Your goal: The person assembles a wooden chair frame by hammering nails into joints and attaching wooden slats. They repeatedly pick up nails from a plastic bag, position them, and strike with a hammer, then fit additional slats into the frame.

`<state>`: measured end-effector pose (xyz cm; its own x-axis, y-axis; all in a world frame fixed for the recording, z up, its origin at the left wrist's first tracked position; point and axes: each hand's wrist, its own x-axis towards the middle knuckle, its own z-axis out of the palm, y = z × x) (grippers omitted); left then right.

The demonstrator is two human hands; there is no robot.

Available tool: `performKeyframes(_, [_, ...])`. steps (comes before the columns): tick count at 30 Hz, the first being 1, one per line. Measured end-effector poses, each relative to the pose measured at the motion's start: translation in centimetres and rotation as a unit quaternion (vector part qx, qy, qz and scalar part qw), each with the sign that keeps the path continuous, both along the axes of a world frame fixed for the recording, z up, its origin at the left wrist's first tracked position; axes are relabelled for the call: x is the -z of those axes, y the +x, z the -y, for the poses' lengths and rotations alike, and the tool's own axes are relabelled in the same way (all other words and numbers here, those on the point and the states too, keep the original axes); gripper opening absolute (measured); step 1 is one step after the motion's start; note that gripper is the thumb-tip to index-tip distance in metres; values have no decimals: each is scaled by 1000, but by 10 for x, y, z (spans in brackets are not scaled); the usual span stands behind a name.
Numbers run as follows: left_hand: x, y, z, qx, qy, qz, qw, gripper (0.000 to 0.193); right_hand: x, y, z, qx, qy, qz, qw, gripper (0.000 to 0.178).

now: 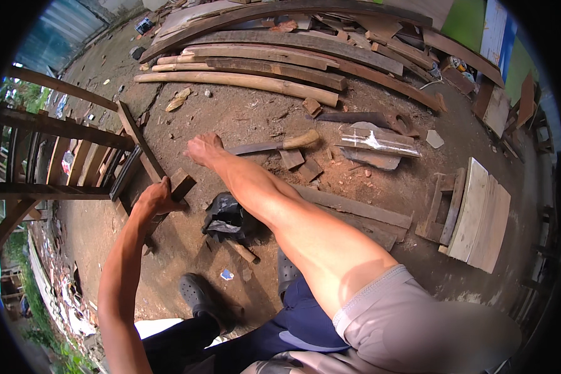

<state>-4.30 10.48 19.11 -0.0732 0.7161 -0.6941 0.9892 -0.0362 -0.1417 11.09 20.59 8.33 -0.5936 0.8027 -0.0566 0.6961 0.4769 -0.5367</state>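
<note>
My left hand (154,198) is closed round the near corner of a slatted wooden frame (144,146), beside a jutting block end (182,183). Over the dirt to the right of that frame, my right hand (204,149) has its fingers curled in; whatever they may hold is hidden. A machete (300,139) with a pale wooden handle lies on the ground just right of my right wrist, and my forearm hides the tip of its blade. Below my right forearm sits a crumpled black plastic bag (227,219), with a wooden handle (242,251) sticking out beside it.
Long planks and bamboo poles (243,84) lie stacked at the back. A handsaw (368,118), a white-smeared board (378,142) and small wood blocks (291,159) rest on the dirt. At right stands a low wooden stool (477,215); loose planks (355,209) lie left of it.
</note>
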Motion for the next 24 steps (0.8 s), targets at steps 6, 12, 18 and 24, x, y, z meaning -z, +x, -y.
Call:
performKeyframes(6, [-4, 19, -23, 75, 9, -29, 997, 94, -12, -8, -6, -7, -39, 12, 999, 46])
performKeyframes(12, [14, 53, -34, 103, -51, -12, 993, 82, 1, 17, 1, 45, -51, 51, 996, 52])
performKeyframes(18, [36, 82, -69, 164, 10, 35, 986, 75, 2, 117, -26, 109, -50, 60, 991, 68])
performKeyframes(24, [68, 128, -110, 181, 114, 98, 972, 80, 6, 285, -22, 246, 15, 20, 969, 77])
